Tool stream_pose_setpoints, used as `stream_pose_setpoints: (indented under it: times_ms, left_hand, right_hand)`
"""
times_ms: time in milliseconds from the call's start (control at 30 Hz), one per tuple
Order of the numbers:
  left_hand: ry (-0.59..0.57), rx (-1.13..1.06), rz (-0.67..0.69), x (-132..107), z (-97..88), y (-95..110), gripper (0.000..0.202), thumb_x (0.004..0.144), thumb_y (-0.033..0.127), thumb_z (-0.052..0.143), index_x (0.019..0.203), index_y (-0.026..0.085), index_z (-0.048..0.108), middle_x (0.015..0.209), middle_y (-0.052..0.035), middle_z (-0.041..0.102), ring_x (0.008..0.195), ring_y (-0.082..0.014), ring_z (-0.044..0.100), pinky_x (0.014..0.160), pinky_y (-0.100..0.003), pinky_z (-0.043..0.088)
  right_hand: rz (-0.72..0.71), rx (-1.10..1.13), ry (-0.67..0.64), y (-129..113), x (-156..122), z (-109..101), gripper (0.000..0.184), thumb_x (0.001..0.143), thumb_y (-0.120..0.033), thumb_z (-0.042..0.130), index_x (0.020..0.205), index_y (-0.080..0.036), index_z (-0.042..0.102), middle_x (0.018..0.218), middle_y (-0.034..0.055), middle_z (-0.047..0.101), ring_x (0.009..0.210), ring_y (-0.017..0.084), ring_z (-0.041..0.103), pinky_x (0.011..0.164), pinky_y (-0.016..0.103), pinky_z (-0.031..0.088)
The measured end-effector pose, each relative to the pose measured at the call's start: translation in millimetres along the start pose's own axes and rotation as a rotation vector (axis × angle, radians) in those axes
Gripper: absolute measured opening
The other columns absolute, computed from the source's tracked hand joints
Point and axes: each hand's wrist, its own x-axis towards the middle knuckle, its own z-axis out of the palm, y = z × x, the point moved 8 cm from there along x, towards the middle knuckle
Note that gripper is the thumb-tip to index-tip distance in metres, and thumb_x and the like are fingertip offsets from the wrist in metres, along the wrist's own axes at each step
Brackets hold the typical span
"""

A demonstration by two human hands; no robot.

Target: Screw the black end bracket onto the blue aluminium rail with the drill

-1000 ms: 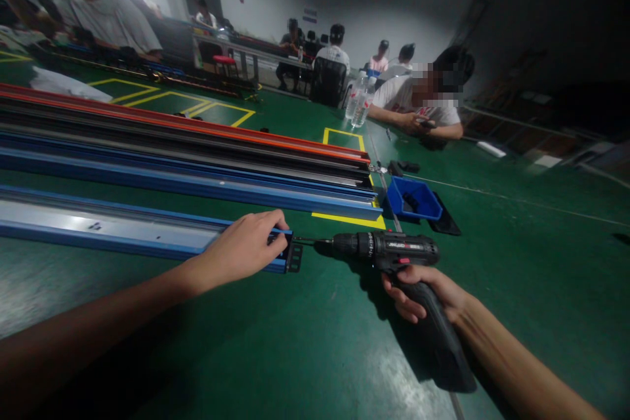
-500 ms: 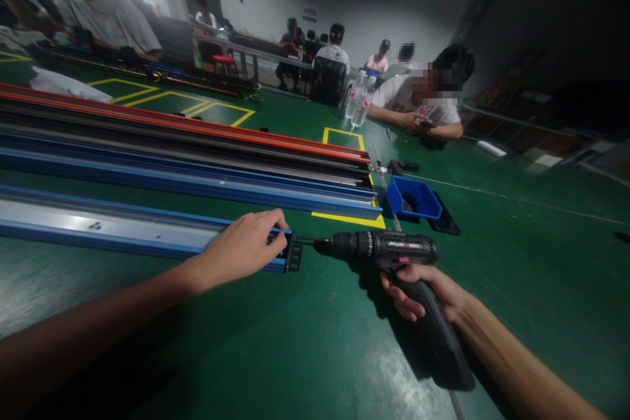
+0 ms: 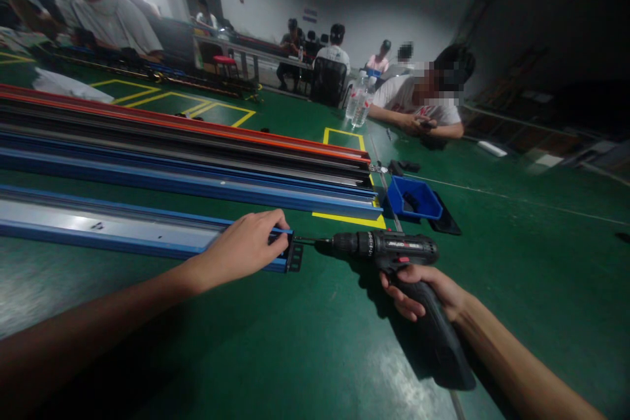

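Head view: black end piece (image 3: 294, 258) at tip of blue rail (image 3: 123, 223), near picture centre; rail runs toward 9 o'clock. Left hand (image 3: 249, 244) gripping rail tip, fingers narrow. Drill (image 3: 403, 251) at 3 o'clock, right hand (image 3: 423, 289) wrapped round handle. Best: bit (image 3: 311, 240) square to end piece, rail pinned firmly. Bit-tip seating too small to tell; rail's 9 o'clock end cut off.

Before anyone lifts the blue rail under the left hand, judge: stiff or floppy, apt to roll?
The blue rail looks stiff, its long edges running straight. Its broad, flat shape suggests sliding rather than rolling. Running out of the picture, it may feel unwieldy if lifted only at the end under the left hand.
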Motion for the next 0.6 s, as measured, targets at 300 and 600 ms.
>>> stream_pose_setpoints:
  times_ms: [300, 600]
  left_hand:
    - [-0.002, 0.002, -0.006, 1.7, 0.7, -2.2, 0.019, 0.095, 0.036, 0.051, 0.102, 0.023, 0.063, 0.103, -0.0047, 0.073, 0.093, -0.0259, 0.068, 0.078, -0.038, 0.047]
    - [0.000, -0.007, 0.003, -0.1, -0.9, 0.5, 0.022, 0.097, 0.043, 0.052, 0.102, 0.024, 0.062, 0.100, -0.0033, 0.073, 0.090, -0.0249, 0.068, 0.075, -0.036, 0.045]
  right_hand:
    - [-0.016, 0.022, -0.043, -1.3, 0.9, 1.0, 0.029, 0.090, -0.029, 0.064, 0.106, -0.006, 0.074, 0.077, 0.0038, 0.067, 0.045, 0.005, 0.051, 0.053, 0.021, 0.051]
    - [-0.020, 0.017, -0.041, -1.5, -0.1, 1.8, 0.029, 0.090, -0.029, 0.065, 0.105, -0.006, 0.074, 0.077, 0.0038, 0.066, 0.045, 0.005, 0.050, 0.053, 0.021, 0.052]
